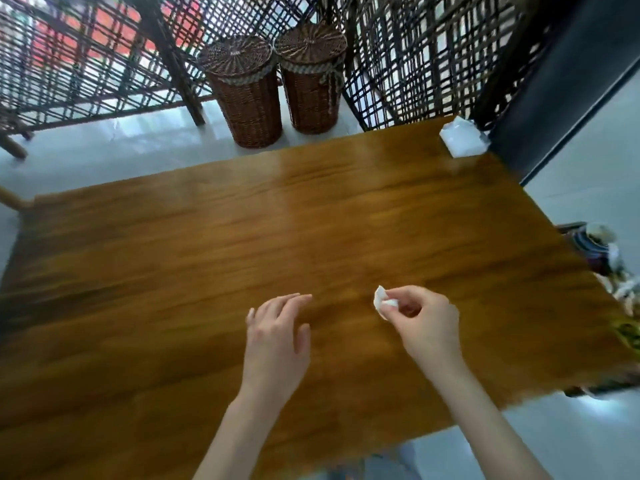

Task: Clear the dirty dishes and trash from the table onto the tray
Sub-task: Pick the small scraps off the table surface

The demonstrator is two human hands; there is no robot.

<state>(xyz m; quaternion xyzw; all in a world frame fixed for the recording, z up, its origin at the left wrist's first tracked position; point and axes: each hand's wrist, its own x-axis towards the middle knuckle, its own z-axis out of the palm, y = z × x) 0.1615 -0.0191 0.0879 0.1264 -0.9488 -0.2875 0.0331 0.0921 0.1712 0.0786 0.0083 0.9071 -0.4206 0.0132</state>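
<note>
The right hand pinches a white scrap between its fingertips, above the tabletop. The left hand is spread, holding nothing.

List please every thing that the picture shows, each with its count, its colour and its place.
wooden table: one, brown, centre.
white packet: one, white, far right corner of the table.
wicker baskets: two, brown, lidded, on the floor beyond the table.
lattice screens: dark, behind the baskets.
colourful items: blurred, off the table's right edge; cannot tell what.
scrap of paper: one, white, pinched in the right hand.
left hand: open, empty, over the table.
right hand: closed on the scrap.
</note>
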